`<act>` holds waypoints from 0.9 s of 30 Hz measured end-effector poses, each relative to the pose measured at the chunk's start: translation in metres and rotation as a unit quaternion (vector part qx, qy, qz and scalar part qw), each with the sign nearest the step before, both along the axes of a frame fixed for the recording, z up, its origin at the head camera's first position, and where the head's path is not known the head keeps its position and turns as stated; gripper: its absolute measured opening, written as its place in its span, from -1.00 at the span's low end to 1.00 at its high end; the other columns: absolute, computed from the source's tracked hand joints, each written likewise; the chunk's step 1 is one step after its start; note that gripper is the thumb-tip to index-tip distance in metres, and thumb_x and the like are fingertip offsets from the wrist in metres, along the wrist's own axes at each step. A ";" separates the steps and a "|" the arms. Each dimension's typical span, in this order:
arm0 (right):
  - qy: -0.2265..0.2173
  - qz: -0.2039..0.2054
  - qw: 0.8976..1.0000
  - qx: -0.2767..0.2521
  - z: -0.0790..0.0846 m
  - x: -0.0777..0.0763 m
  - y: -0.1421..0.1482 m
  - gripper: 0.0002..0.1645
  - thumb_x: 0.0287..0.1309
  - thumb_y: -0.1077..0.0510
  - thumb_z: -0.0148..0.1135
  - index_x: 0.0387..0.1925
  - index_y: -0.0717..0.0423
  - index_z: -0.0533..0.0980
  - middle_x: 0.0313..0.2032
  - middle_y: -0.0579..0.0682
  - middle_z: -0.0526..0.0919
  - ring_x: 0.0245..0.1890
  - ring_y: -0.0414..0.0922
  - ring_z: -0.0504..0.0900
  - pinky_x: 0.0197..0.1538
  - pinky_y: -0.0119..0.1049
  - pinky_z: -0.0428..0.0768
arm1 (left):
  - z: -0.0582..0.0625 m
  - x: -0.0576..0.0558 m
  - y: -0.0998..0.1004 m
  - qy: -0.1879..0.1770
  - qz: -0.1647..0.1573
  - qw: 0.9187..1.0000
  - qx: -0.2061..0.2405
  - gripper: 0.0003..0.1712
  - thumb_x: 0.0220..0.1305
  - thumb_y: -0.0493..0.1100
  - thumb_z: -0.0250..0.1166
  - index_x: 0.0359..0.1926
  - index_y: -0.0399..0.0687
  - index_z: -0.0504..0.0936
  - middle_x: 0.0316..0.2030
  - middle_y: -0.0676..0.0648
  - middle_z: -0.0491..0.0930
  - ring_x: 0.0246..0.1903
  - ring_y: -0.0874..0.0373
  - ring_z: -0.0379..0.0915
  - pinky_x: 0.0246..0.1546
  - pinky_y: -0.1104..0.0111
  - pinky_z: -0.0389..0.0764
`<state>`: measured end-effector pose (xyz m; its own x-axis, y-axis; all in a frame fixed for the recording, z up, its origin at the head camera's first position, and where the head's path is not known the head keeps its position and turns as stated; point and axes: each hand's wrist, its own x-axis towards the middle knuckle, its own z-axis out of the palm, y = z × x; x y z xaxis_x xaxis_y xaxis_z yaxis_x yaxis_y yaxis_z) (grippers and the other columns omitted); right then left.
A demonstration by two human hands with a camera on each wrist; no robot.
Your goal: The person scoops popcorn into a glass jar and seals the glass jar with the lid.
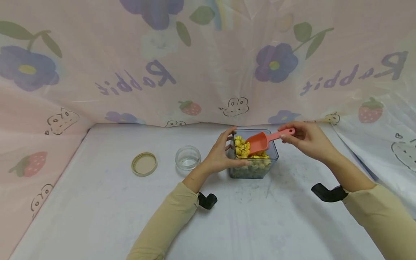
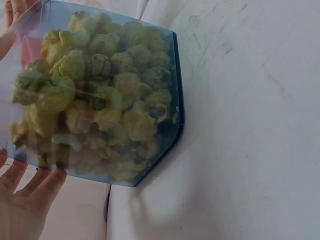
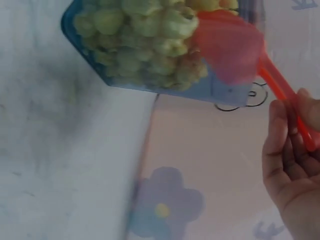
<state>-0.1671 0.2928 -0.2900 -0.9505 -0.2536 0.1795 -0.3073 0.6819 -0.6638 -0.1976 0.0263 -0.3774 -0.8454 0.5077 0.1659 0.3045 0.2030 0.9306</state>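
Observation:
A clear bluish square container point(image 1: 254, 173) holds yellow popcorn point(image 1: 242, 150) and stands on the white tabletop. My left hand point(image 1: 218, 155) grips it from the left, thumb along the near side and fingers spread at the far left corner. In the left wrist view, fingers point(image 2: 47, 187) lie against the container's wall point(image 2: 162, 32). With thumb and fingers, my right hand point(image 1: 308, 139) pinches the handle of a coral-red scoop point(image 1: 258, 142). The scoop's bowl sits inside the container, its tip down in the popcorn. Through the wall, the right wrist view shows the red scoop bowl point(image 3: 230, 47).
Left of the container is a small round glass jar point(image 1: 188, 159), with a beige ring-edged lid point(image 1: 144, 164) lying further left. A pink printed curtain point(image 1: 208, 72) hangs behind the table. Black wrist mounts point(image 1: 328, 192) jut from both sleeves.

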 end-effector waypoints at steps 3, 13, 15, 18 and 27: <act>-0.021 -0.001 0.999 -0.027 -0.009 -0.001 0.003 -0.71 0.24 0.25 0.22 -0.04 0.33 0.54 -0.37 -0.09 0.63 -0.41 -0.32 0.64 -0.30 -0.54 0.60 | 0.001 0.000 -0.001 0.001 0.001 1.000 0.003 0.23 -0.10 -0.16 0.57 0.48 0.23 -0.04 0.40 -0.06 0.06 0.37 0.05 0.08 0.31 0.18 0.35; -0.068 -0.045 0.992 -0.093 -0.028 0.003 0.008 -0.59 0.28 0.10 0.21 0.03 0.31 0.49 -0.41 -0.28 0.62 -0.40 -0.32 0.60 -0.29 -0.56 0.56 | 0.001 0.000 0.001 0.002 -0.007 1.000 0.011 0.25 -0.12 -0.16 0.58 0.48 0.22 -0.04 0.41 -0.10 0.06 0.35 0.05 0.09 0.30 0.17 0.36; -0.067 -0.048 0.992 -0.100 -0.030 0.004 0.007 -0.59 0.27 0.10 0.21 0.03 0.32 0.49 -0.42 -0.30 0.61 -0.41 -0.33 0.59 -0.29 -0.57 0.55 | 0.001 0.000 0.001 0.003 -0.006 1.000 0.011 0.25 -0.12 -0.16 0.58 0.48 0.21 -0.04 0.40 -0.11 0.06 0.35 0.05 0.10 0.30 0.18 0.36; -0.066 -0.051 0.990 -0.114 -0.030 0.004 0.004 -0.60 0.27 0.10 0.22 0.01 0.32 0.50 -0.42 -0.31 0.62 -0.41 -0.35 0.60 -0.29 -0.57 0.56 | 0.001 0.000 0.000 -0.003 -0.006 1.000 0.010 0.24 -0.11 -0.17 0.57 0.48 0.21 -0.04 0.40 -0.08 0.06 0.36 0.06 0.09 0.32 0.18 0.34; -0.085 -0.079 0.983 -0.143 -0.034 0.008 -0.006 -0.57 0.26 0.05 0.23 0.00 0.30 0.51 -0.41 -0.26 0.61 -0.41 -0.34 0.59 -0.30 -0.55 0.57 | 0.001 0.000 -0.001 -0.010 -0.008 1.000 0.007 0.24 -0.10 -0.17 0.56 0.49 0.16 -0.06 0.43 -0.08 0.03 0.37 0.05 0.07 0.34 0.16 0.30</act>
<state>-0.1587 0.2867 -0.3245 -0.9963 -0.0635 0.0579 -0.0817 0.4897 -0.8681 -0.1975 0.0258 -0.3767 -0.8406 0.5189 0.1554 0.2880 0.1852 0.9396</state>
